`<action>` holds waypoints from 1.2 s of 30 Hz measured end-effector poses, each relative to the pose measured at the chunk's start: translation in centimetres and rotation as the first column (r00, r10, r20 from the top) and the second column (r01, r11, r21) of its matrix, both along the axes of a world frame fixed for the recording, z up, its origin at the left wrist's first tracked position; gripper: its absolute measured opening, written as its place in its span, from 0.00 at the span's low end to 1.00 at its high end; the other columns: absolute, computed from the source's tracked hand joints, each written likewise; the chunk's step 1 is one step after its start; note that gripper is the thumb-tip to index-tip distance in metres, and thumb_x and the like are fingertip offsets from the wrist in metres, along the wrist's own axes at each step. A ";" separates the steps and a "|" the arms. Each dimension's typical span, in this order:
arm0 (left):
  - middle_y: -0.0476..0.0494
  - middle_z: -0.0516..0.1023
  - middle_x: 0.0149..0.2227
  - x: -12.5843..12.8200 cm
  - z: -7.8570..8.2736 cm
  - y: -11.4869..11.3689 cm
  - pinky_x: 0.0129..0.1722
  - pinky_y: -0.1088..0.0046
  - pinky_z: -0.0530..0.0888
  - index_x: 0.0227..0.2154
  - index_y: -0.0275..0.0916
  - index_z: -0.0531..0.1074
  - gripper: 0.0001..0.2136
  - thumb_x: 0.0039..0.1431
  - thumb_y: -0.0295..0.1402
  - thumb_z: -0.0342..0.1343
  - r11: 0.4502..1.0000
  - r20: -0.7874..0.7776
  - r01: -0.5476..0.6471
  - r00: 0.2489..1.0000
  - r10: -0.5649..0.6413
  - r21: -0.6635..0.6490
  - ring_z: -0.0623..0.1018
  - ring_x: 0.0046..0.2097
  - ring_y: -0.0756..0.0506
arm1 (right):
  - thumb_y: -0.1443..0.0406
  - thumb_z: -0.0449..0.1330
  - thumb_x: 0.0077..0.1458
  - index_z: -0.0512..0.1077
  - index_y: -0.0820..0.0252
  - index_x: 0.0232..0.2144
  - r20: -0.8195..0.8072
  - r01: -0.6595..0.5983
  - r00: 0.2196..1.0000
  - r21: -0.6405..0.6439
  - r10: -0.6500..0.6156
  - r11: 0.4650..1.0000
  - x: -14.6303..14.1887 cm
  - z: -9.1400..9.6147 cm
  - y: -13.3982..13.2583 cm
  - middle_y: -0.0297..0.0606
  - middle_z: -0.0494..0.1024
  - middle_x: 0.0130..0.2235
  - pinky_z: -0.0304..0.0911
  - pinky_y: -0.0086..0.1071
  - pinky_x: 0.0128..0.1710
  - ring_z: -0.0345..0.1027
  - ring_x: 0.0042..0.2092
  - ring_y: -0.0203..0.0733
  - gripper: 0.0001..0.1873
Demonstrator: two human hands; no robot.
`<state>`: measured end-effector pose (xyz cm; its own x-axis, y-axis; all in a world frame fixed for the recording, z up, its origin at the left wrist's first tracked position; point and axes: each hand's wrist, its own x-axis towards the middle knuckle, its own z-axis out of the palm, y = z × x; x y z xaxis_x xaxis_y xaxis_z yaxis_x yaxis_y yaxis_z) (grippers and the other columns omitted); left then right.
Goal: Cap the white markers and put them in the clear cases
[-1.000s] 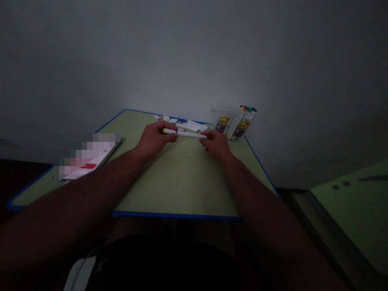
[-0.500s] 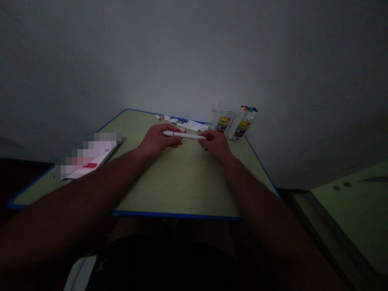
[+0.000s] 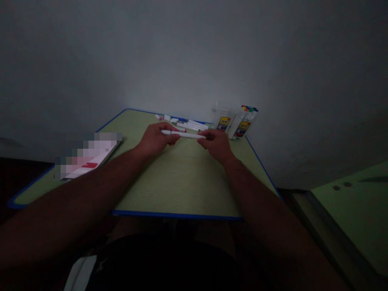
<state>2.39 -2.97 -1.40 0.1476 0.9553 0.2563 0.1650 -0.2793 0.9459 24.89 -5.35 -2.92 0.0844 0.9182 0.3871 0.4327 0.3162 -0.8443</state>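
A white marker [image 3: 189, 135] lies level between my two hands, above the far half of the table. My left hand [image 3: 156, 138] is closed around its left end, thumb and fingers pinching it. At the other end my right hand [image 3: 216, 144] grips the marker between thumb and fingertips. Just behind, several loose white markers [image 3: 190, 126] lie on the table near the wall, one with a pinkish-red end close to my left fingers. A small white and pink cap-like piece [image 3: 158, 117] rests left of them.
At the back right stand a clear plastic case [image 3: 223, 117] with a yellow label and a second case [image 3: 244, 125] holding markers with coloured ends. A partly blurred-out booklet or box [image 3: 93, 157] lies on the left. The green table [image 3: 182, 190] has a blue edge and meets the wall.
My left hand has shifted slightly to the left along with its end of the marker. My right hand is almost where it was, and both still hold the marker.
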 end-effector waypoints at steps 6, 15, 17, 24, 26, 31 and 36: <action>0.48 0.76 0.21 0.1 0.0 0.1 0.28 0.69 0.71 0.28 0.37 0.76 0.06 0.45 0.29 0.67 1.000 0.020 0.003 1.000 -0.003 0.027 0.74 0.25 0.48 | 0.63 0.69 0.46 0.81 0.59 0.35 0.004 0.010 1.000 0.009 -0.010 1.000 0.0 0.4 -0.2 0.32 0.76 0.24 0.61 0.30 0.26 0.65 0.25 0.34 0.11; 0.46 0.78 0.23 0.0 -0.1 0.1 0.29 0.69 0.71 0.28 0.37 0.76 0.07 0.46 0.30 0.67 0.999 0.005 0.009 1.000 -0.010 0.040 0.74 0.26 0.47 | 0.64 0.69 0.46 0.81 0.60 0.33 0.016 0.012 1.000 0.019 -0.013 1.000 -0.2 1.0 -0.8 0.32 0.76 0.23 0.60 0.30 0.25 0.65 0.24 0.34 0.10; 0.47 0.77 0.22 0.0 -0.1 0.1 0.28 0.69 0.71 0.28 0.37 0.76 0.06 0.46 0.30 0.67 0.998 0.015 0.024 1.000 -0.024 0.052 0.74 0.25 0.47 | 0.64 0.69 0.46 0.81 0.60 0.33 0.016 0.005 1.000 0.020 -0.005 1.000 -0.3 1.2 -0.9 0.32 0.76 0.23 0.61 0.29 0.25 0.66 0.24 0.33 0.10; 0.48 0.77 0.22 0.2 -0.3 -0.2 0.26 0.72 0.69 0.27 0.37 0.75 0.06 0.47 0.30 0.66 0.992 0.053 0.042 0.997 -0.049 0.116 0.74 0.24 0.49 | 0.64 0.68 0.46 0.81 0.61 0.34 0.005 0.011 1.000 0.036 -0.012 0.999 -0.4 1.2 -0.8 0.32 0.77 0.22 0.65 0.29 0.27 0.69 0.24 0.34 0.10; 0.48 0.77 0.22 0.2 -0.3 -0.2 0.26 0.73 0.70 0.28 0.37 0.75 0.06 0.48 0.30 0.66 0.992 0.042 0.053 0.997 -0.058 0.112 0.74 0.24 0.49 | 0.64 0.68 0.46 0.81 0.61 0.34 -0.010 0.002 1.000 0.032 -0.002 0.999 -0.2 1.0 -0.7 0.32 0.77 0.22 0.65 0.28 0.26 0.69 0.24 0.34 0.11; 0.49 0.78 0.25 0.2 -0.7 0.5 0.29 0.70 0.75 0.33 0.38 0.74 0.10 0.47 0.28 0.67 0.993 0.070 0.086 0.993 -0.092 0.082 0.77 0.26 0.48 | 0.62 0.69 0.45 0.80 0.61 0.34 -0.057 -0.020 0.998 0.017 0.021 1.000 0.4 0.1 0.1 0.31 0.76 0.22 0.65 0.28 0.24 0.68 0.23 0.34 0.12; 0.48 0.79 0.25 0.1 -1.2 1.1 0.31 0.69 0.78 0.33 0.37 0.73 0.11 0.46 0.26 0.67 0.996 0.139 0.082 0.987 -0.084 0.023 0.79 0.27 0.47 | 0.63 0.68 0.46 0.80 0.60 0.36 -0.016 0.047 0.999 -0.047 -0.048 0.998 1.2 -0.7 0.8 0.29 0.74 0.22 0.63 0.28 0.23 0.66 0.22 0.33 0.12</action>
<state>2.44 -1.91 -2.65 0.1879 0.9365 0.2960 0.0070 -0.3026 0.9531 26.08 -4.56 -3.64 0.1347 0.9299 0.3423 0.4318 0.2559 -0.8649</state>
